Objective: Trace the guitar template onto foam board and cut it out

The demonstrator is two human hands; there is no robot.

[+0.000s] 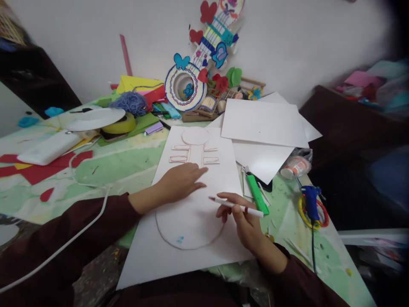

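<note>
A large white sheet (pixel 143 260) lies in front of me with a guitar-like outline drawn on it: a small oval at the far end, a neck with side tabs and a big round curve near me. My left hand (pixel 179 181) rests over the middle of the sheet, fingers stretched out, holding nothing. Between the fingers of my right hand (pixel 244 221) is a white marker (pixel 252 210), its reddish-brown tip pointing left over the sheet. The tip appears above the paper; contact cannot be made out.
A decorated paper guitar (pixel 185 87) leans on the wall. Blank white sheets (pixel 265 121) lie at back right. A green cutter (pixel 255 194), a blue glue gun (pixel 310 202) and a plastic cup (pixel 294 166) are on the right. Yarn (pixel 129 103), a white plate (pixel 96 118) and red scraps (pixel 47 168) lie left.
</note>
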